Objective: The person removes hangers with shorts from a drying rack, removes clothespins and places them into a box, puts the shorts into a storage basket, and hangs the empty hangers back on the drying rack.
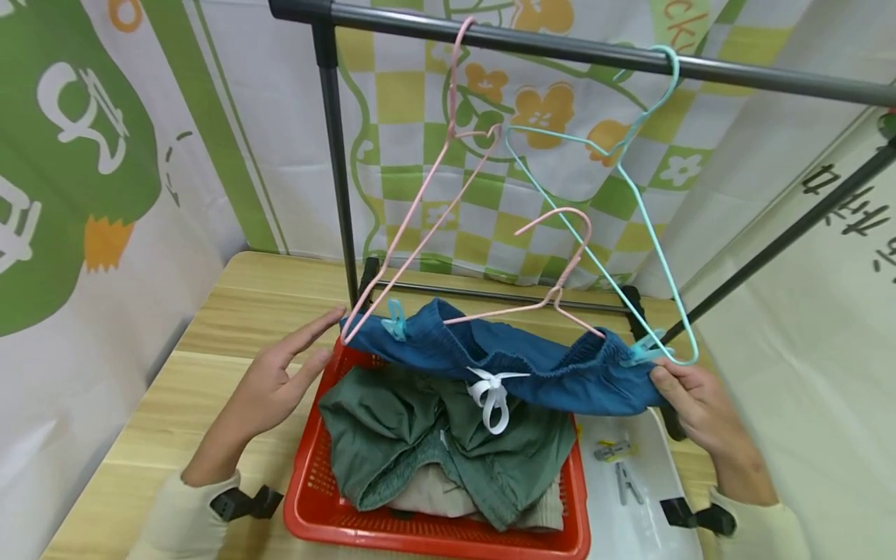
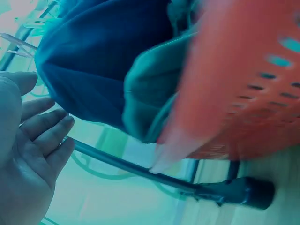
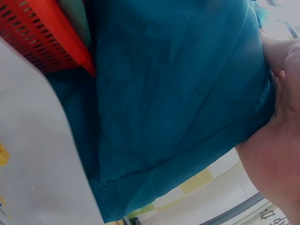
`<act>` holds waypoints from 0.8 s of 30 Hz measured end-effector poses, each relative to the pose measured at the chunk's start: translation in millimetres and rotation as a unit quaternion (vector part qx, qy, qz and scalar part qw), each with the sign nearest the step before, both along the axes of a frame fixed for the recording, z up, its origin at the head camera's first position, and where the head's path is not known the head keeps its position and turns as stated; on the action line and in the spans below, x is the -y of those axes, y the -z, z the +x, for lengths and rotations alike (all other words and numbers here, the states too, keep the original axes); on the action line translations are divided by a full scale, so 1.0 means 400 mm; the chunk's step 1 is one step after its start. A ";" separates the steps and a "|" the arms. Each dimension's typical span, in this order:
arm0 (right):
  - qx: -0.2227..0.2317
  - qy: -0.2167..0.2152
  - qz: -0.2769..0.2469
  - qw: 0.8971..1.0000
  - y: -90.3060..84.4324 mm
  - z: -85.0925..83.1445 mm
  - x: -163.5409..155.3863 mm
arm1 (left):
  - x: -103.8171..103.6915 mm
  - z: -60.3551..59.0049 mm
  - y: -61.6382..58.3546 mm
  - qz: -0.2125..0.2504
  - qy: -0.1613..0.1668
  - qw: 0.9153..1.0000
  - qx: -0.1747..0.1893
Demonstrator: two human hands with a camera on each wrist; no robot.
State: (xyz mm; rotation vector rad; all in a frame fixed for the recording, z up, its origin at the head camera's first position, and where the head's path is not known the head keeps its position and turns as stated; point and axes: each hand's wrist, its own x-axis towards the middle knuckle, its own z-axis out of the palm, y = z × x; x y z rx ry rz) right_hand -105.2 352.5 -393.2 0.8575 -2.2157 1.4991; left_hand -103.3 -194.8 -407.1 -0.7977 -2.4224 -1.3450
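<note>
Blue shorts (image 1: 588, 389) with a white drawstring bow (image 1: 491, 393) are spread wide above a red basket (image 1: 297, 498). A pink hanger (image 1: 558, 292) sits in their waistband, its hook pointing up and off the rail. One light-blue clip (image 1: 395, 320) is at the waistband's left, another clip (image 1: 645, 348) at its right. My right hand (image 1: 703, 404) pinches the right edge of the shorts, thumb in front. With fingers extended, my left hand (image 1: 276, 381) is at their left end, fingertips right by the cloth edge. The left wrist view shows that palm (image 2: 28, 173) without anything in it.
A second pink hanger (image 1: 451, 144) and a mint hanger (image 1: 647, 206) hang from the black rail (image 1: 560, 47), overlapping the shorts. Green shorts (image 1: 378, 412) and beige cloth (image 1: 430, 494) lie in the basket. Clothespins (image 1: 614, 449) lie in a white tray (image 1: 609, 533) at right.
</note>
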 end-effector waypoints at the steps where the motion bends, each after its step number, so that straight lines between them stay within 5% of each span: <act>1: -0.003 -0.005 -0.004 1.000 0.000 0.002 0.000 | 0.002 0.004 -0.008 0.003 0.002 1.000 -0.007; 8: -0.004 -0.073 -0.036 0.997 0.003 0.006 0.009 | -0.010 0.021 -0.037 0.036 0.051 0.997 -0.038; 14: 0.011 -0.137 -0.037 0.990 0.013 0.002 0.012 | -0.052 0.031 -0.034 0.053 0.091 0.994 -0.023; 24: 0.019 -0.073 0.056 0.996 0.006 0.021 0.012 | -0.064 0.027 -0.022 -0.011 0.080 0.997 0.002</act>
